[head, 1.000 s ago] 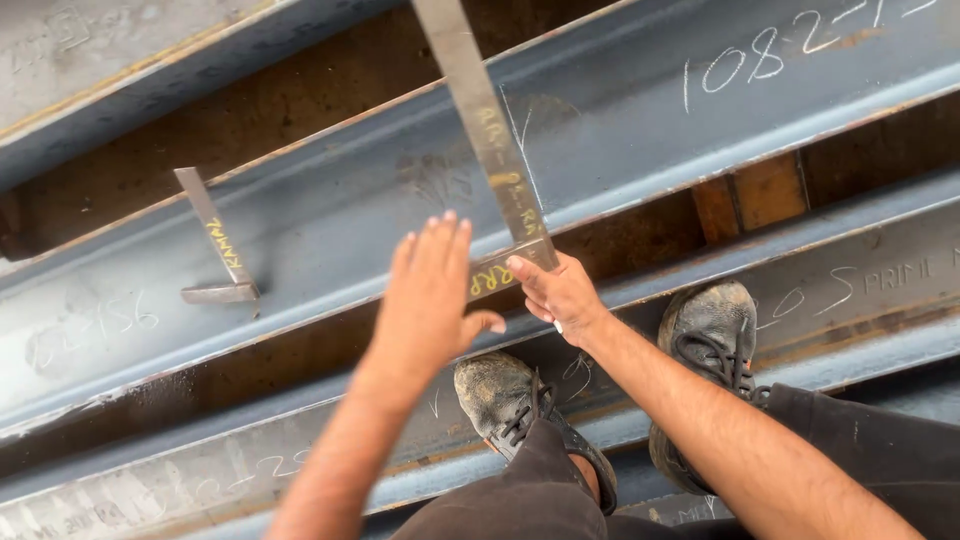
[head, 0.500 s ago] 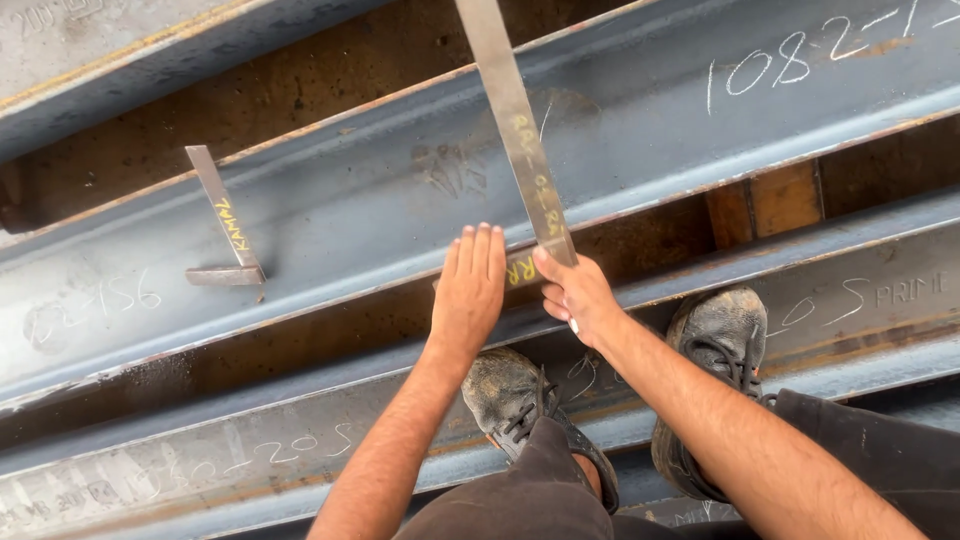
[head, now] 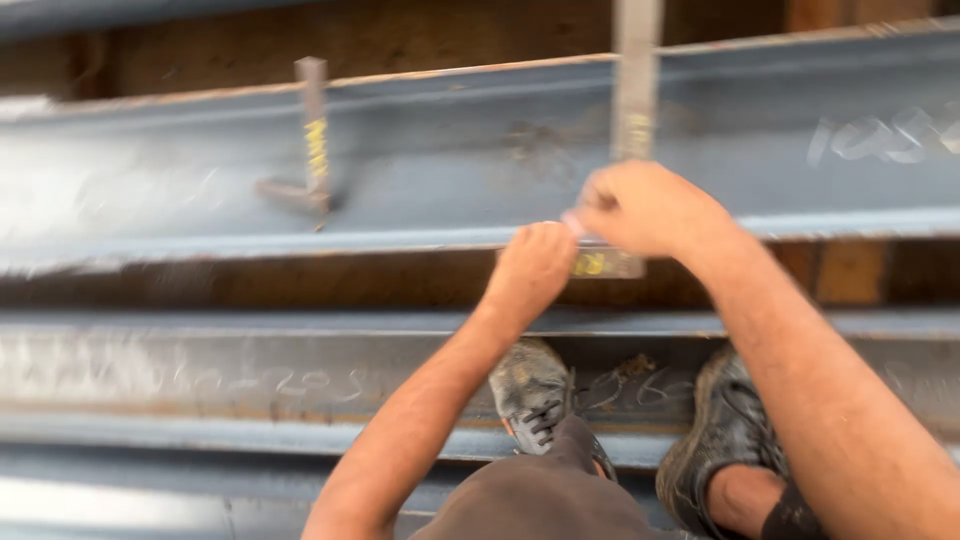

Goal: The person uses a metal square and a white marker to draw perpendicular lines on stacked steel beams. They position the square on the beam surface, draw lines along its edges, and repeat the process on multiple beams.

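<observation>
A flat metal bar [head: 636,110] lies across the big grey steel beam [head: 450,165], its long axis running straight away from the person, crosswise to the beam's length. Its near end, with yellow marking, hangs just over the beam's front edge, right at the hands. The right hand [head: 650,208] sits on top of that near end, fingers curled down around it, so it is the nearer of the two; the left hand [head: 535,265] is bunched into a loose fist just beside and slightly below, touching the bar's end or the beam's lip, though blur keeps me from telling which. The bar looks thin, dull and hard-edged. The beam is smooth painted steel with chalk scrawls and rusty edges. Further left, a second similar bar [head: 312,135] rests on the beam, well apart. Below, another beam [head: 200,370] carries the person's worn, dusty shoes [head: 535,390].
</observation>
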